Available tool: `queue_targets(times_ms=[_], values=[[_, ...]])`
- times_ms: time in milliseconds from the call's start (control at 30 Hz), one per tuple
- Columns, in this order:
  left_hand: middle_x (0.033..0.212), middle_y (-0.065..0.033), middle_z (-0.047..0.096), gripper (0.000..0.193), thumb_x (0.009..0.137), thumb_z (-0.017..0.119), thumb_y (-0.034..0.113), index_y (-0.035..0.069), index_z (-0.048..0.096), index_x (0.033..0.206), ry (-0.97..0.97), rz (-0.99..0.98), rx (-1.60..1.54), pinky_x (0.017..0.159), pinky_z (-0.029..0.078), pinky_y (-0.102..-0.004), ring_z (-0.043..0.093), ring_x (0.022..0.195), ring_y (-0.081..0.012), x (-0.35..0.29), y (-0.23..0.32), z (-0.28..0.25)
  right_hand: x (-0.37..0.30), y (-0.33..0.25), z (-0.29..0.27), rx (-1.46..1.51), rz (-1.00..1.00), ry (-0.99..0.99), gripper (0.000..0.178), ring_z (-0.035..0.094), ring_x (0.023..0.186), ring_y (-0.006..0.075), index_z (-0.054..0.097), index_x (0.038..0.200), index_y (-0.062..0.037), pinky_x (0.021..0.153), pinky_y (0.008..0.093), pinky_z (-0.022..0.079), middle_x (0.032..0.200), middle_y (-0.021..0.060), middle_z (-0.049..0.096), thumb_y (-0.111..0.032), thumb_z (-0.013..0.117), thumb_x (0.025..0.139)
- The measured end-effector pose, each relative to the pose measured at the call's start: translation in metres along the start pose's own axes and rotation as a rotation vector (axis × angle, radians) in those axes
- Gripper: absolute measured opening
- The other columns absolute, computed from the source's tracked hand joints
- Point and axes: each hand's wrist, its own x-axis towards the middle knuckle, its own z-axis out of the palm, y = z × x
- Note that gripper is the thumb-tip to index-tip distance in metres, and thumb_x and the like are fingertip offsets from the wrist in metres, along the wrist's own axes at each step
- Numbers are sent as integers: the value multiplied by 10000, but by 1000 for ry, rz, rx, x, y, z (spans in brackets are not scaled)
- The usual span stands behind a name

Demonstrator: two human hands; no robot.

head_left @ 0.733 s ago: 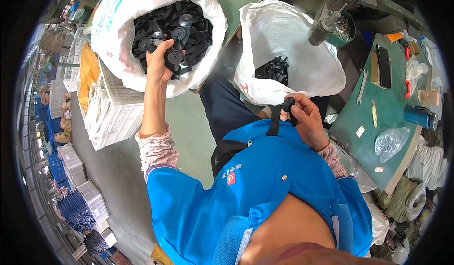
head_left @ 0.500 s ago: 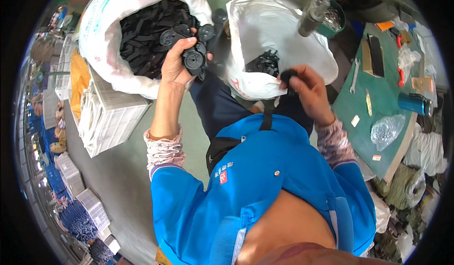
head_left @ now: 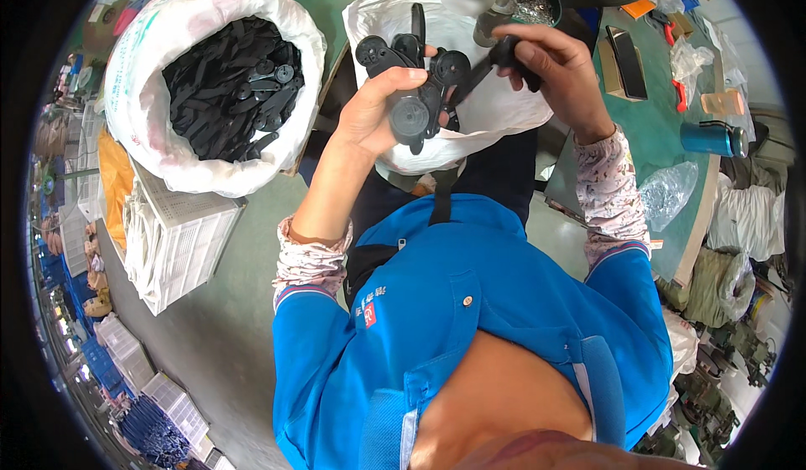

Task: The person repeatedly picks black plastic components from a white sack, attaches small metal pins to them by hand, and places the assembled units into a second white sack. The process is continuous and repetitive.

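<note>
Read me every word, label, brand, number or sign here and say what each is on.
I won't copy print out, only place it.
Shirt: small characters beside a red square.
Left sack: faint green print, too blurred to read.
Label on the table: too small.

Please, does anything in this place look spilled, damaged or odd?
Nothing clearly stands out. The loose black parts lie inside the left white sack, and the left hand holds another bunch. The clear plastic bag on the green table looks crumpled, but I see no damage.
</note>
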Motion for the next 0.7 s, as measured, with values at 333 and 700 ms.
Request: queue_targets(times_ms=[333, 700], values=[[966, -183, 621, 439, 751, 673, 90, 4, 498, 1144, 106, 114, 232, 619, 569, -382, 657, 810, -276, 7, -9, 13, 58, -52, -9, -158, -135, 459, 224, 538, 455, 100, 605, 1067, 43, 430, 207, 422, 721, 71, 648, -118, 557, 919], [942, -171, 637, 416, 749, 669, 70, -24, 539, 1132, 29, -5, 369, 615, 571, -396, 662, 774, -268, 1, 4, 14, 73, -47, -17, 93, 250, 314, 202, 539, 431, 80, 591, 918, 20, 357, 202, 402, 729, 68, 640, -164, 514, 955]])
